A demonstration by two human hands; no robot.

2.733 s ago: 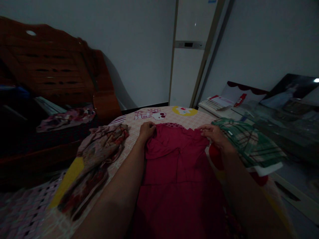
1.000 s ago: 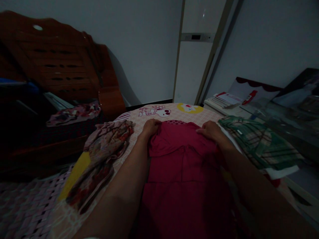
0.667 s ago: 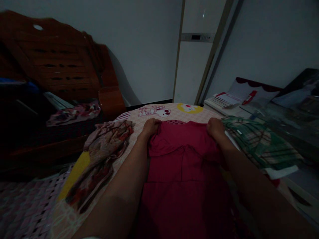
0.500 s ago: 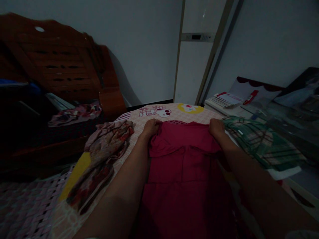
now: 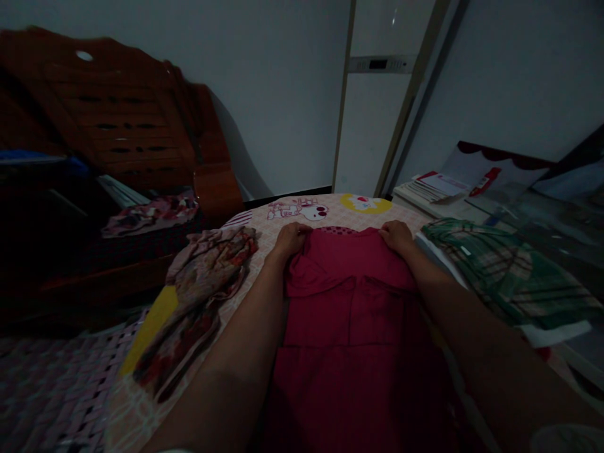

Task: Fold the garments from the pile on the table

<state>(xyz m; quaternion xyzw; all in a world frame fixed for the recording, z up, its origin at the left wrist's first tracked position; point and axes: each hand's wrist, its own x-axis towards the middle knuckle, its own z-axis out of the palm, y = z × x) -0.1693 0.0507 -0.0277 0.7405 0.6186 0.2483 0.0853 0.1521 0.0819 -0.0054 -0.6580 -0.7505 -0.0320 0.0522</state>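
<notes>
Hands, two: left hand (image 5: 290, 241), right hand (image 5: 397, 238). Distinguishable loose cloth items, four: magenta garment (image 5: 349, 314), near; floral cloth (image 5: 210, 270), left; plaid cloth (image 5: 504, 267), right; pink patterned cloth (image 5: 155, 212), far left. Wooden seat (image 5: 117, 113), left: one. Tall white unit (image 5: 372, 129), far: one.

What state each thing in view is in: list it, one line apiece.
Left hand: closed on garment's far edge
Right hand: closed on garment's far edge
Magenta garment: spread out, lightly creased
Floral cloth: crumpled
Green plaid cloth: laid flat
Tablecloth: spread out
Papers: stacked
Air conditioner: display dark
</notes>
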